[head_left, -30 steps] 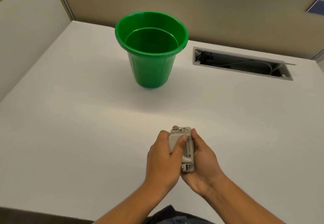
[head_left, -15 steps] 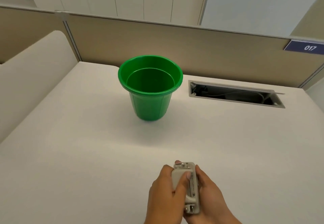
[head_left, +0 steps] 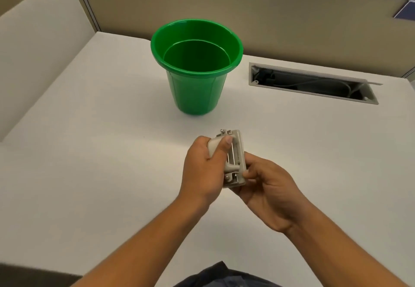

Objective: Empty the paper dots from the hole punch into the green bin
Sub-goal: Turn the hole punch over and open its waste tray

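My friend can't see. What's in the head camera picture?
Two hands, left hand and right hand, hold a beige hole punch above a white desk. An upright green bin stands farther back.

Both forearms bare to the frame edge, no sleeves visible, no watch, no bands or rings that show. Left hand (head_left: 203,170): thumbnail short, trimmed, pale; knuckles partly visible on the back. Right hand (head_left: 267,193): fingertips blurred, nails can't tell. Wrists unmarked, no tattoos or gloves. Below & between the forearms, nearer the body than either hand, a patch of dark blue-grey cloth (head_left: 222,275), denim-like w/ a folded edge; garment type unclear. Rest of the clothing out of frame.
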